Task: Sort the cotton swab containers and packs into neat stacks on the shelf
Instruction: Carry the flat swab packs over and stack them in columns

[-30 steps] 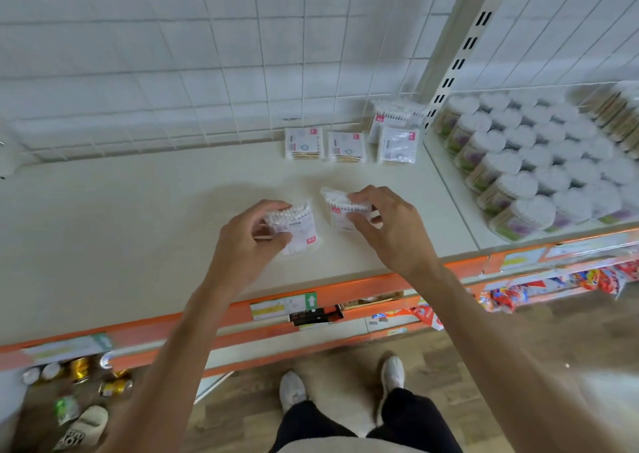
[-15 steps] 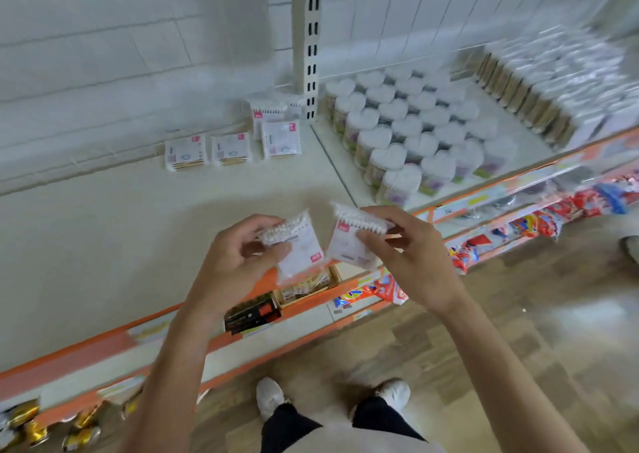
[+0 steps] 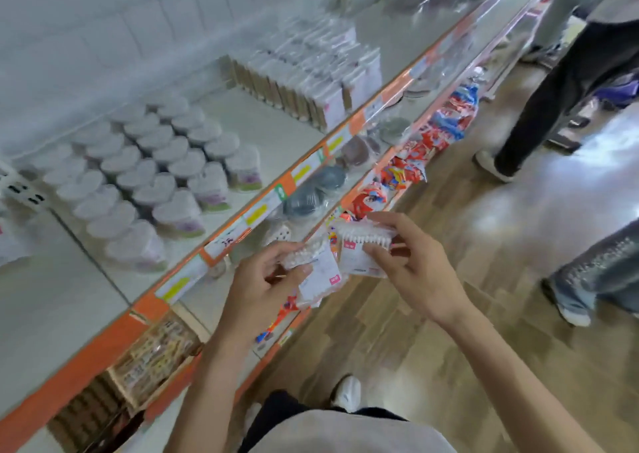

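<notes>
Left hand (image 3: 256, 288) pinches swab pack (image 3: 320, 274); right hand (image 3: 409, 266) grips second swab pack (image 3: 361, 250). Both packs held side by side, almost touching, in front of shelf's orange edge (image 3: 103, 343), off shelf. Behind, on shelf: heart-lidded containers (image 3: 152, 172) in rows; farther right, upright boxed packs (image 3: 311, 79). Picture blurred. Two bystanders' legs (image 3: 567, 82) on wooden floor (image 3: 449, 349).

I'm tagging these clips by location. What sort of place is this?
Most likely a retail shop aisle. Long shelves carry orange price-label strips along their edges, rows of identical heart-lidded containers stand stocked like merchandise, and bright snack packets fill the tier below. Other people's legs stand in the aisle.
</notes>
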Demonstrator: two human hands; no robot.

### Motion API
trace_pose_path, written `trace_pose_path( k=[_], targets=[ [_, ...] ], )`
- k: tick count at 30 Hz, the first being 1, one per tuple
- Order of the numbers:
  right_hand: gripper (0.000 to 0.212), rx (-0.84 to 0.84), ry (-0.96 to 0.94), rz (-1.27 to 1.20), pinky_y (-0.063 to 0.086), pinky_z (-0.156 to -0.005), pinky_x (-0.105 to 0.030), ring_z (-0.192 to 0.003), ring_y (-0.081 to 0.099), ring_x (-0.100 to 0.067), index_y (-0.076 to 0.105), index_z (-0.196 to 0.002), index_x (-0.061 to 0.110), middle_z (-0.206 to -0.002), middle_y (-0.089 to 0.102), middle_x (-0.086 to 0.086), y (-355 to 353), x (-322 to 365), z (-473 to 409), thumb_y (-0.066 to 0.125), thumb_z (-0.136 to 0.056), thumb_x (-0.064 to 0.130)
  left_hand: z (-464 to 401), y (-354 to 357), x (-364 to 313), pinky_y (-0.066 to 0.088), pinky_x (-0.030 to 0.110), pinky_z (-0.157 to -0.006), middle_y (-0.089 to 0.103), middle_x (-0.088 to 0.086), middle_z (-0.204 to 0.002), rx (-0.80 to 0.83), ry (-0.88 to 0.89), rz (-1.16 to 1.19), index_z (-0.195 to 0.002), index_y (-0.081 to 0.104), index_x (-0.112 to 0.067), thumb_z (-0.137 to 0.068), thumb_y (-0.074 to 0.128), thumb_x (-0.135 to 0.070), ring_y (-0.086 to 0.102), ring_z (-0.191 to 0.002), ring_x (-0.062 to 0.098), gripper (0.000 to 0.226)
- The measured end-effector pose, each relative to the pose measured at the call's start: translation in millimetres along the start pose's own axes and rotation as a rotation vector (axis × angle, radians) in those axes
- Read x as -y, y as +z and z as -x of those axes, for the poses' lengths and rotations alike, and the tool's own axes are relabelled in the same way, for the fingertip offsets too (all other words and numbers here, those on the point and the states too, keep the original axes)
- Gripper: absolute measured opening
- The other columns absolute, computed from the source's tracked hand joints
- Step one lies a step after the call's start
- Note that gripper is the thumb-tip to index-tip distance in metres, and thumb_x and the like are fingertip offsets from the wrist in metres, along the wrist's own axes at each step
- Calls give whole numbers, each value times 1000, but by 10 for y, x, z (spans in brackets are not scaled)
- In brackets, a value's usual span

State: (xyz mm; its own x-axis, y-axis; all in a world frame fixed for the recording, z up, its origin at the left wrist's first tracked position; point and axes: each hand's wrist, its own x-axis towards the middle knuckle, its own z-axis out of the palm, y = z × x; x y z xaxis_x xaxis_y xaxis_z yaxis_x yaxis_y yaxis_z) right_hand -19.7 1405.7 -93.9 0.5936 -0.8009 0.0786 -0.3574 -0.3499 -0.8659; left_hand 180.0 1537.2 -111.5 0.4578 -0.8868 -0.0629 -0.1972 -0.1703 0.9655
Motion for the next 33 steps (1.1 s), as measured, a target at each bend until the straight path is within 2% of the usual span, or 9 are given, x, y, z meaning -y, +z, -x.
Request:
trace_pose_path(
  k=[3,5,10,17,19,22,25,28,33],
  targets=[
    [32,-50,25,12,57,-82,-36,-92,68,-11,59,-126,30,-107,70,14,-411,-186,-24,67,-96,23,-268,381,-184,47,9,-77,72,-28,-98,69,30,-24,-102,70,-28,-88,74,-9,69,-91,-4,24],
    [30,-63,43,13,56,-81,-33,-92,68,-11,62,-124,30,-107,71,13,-584,-288,-81,66,-96,22,-437,549,-255,45,6,-79,70,-32,-98,95,51,-55,-101,69,-33,-87,75,-11,67,-93,-8,27],
    [27,-33,56,-13,55,-83,-27,-96,68,-9,64,-120,32,-108,71,17,-822,-464,-409,66,-96,20,-812,773,-332,49,10,-82,74,-23,-103,91,42,-40,-108,72,-21,-87,76,-10,70,-98,0,24],
    [24,30,-12,-15,50,-82,-15,-96,69,-8,66,-117,27,-105,71,17,-1112,-621,-1315,67,-96,16,-1593,944,-475,56,21,-79,75,-15,-101,25,81,-38,-107,71,-29,-87,75,-20,71,-94,3,22],
    [23,53,-21,10,51,-81,-19,-95,69,-10,66,-118,24,-105,71,16,-1202,-669,-1698,68,-96,17,-1906,1002,-519,56,21,-79,75,-16,-102,-27,72,-40,-108,72,-27,-87,76,-21,71,-94,2,22],
    [24,111,-72,63,51,-82,-19,-95,68,-7,66,-116,26,-105,69,21,-1334,-697,-2287,68,-95,16,-2330,1044,-597,53,13,-75,71,-28,-98,-122,57,-44,-106,73,-28,-85,77,-23,68,-90,-6,22],
    [26,191,-131,72,51,-77,-19,-89,69,-5,63,-115,35,-103,69,22,-1428,-649,-2805,67,-96,17,-2650,1045,-695,51,14,-66,73,-19,-89,-211,33,21,-103,73,-29,-84,79,-25,69,-76,3,20],
    [23,213,-199,47,54,-87,-29,-100,69,-11,66,-119,25,-108,70,18,-1494,-607,-3229,67,-97,20,-2925,1038,-894,52,18,-67,74,-12,-89,-285,68,67,-99,72,-30,-81,82,-29,71,-75,10,20],
    [22,240,-258,-15,55,-91,-40,-102,68,-16,65,-120,19,-111,70,13,-1692,-610,-3736,65,-98,19,-3321,1042,-1135,55,19,-66,72,-19,-86,-340,96,14,-96,69,-37,-76,76,-36,70,-70,4,22]
  ],
)
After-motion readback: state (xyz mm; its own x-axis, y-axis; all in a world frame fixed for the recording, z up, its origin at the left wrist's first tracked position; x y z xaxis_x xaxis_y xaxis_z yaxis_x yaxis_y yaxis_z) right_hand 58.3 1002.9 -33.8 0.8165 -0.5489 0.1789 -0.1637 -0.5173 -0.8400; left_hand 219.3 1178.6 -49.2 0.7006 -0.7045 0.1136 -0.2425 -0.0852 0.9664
